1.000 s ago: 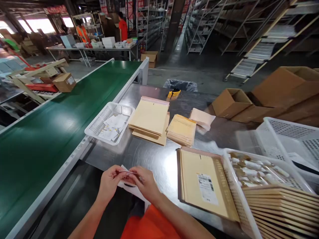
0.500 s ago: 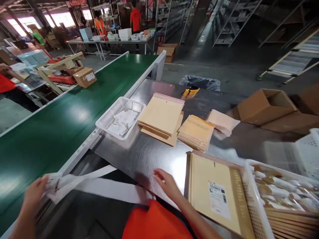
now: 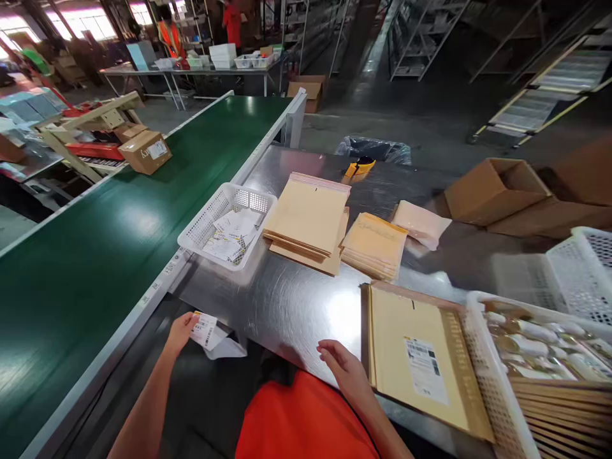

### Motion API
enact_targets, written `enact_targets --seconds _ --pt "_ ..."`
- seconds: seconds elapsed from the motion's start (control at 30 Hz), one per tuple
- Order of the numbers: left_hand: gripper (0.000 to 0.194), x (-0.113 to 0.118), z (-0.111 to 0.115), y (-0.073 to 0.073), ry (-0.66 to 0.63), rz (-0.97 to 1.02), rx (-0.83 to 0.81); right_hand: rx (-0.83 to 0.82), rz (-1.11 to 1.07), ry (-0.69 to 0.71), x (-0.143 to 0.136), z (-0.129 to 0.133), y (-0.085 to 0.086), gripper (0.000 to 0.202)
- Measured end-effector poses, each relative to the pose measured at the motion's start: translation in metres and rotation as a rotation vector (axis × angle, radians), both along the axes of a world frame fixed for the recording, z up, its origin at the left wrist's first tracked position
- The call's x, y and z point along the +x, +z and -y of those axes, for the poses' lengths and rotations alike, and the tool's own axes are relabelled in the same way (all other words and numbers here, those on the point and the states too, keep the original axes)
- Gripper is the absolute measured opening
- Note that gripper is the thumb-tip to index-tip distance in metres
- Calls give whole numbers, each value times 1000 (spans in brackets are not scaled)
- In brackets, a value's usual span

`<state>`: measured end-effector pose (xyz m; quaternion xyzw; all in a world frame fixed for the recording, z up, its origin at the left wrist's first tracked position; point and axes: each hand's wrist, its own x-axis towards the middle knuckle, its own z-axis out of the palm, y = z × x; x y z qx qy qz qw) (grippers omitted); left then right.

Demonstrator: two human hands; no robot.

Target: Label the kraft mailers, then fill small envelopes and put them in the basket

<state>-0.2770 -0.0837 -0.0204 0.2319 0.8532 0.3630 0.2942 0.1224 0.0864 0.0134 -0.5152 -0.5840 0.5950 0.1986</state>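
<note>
My left hand [image 3: 182, 333] pinches a printed white label strip [image 3: 204, 329] below the table's left corner, beside the conveyor. The strip's other end folds down in a pale loop. Over the table's front edge is my right hand [image 3: 345, 368], empty, its fingers loosely bent and apart. Just right of it lies a short pile of kraft mailers [image 3: 389, 319], and the top one bears a shipping label [image 3: 425, 370]. Farther back are a stack of larger kraft mailers [image 3: 308, 213] and a smaller stack of yellowish padded envelopes [image 3: 373, 245]. A white basket [image 3: 191, 241] contains loose printed slips [image 3: 234, 233].
A green conveyor belt [image 3: 143, 217] runs along the left, carrying a cardboard box [image 3: 145, 152] at its far edge. At right, a white crate [image 3: 497, 376] holds small bottles [image 3: 535, 344]. A pinkish packet [image 3: 421, 223], yellow tape dispenser [image 3: 359, 167] and open cartons [image 3: 497, 191] stand behind.
My left hand has come right from the conveyor edge with the label strip, which was stretched long and now hangs folded. My right hand has shifted slightly right. The view has turned a little.
</note>
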Motion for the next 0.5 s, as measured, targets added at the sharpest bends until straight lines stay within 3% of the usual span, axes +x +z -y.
enact_targets --seconds 0.1,0.33,0.5 --pt "58 0 1 -23 -52 128 -7 -7 30 -15 0 6 -8 46" --pt "47 10 -6 -75 46 211 -59 -2 167 40 -2 18 -23 42" --pt "35 11 -15 -97 88 199 -164 64 268 117 -13 24 -23 40"
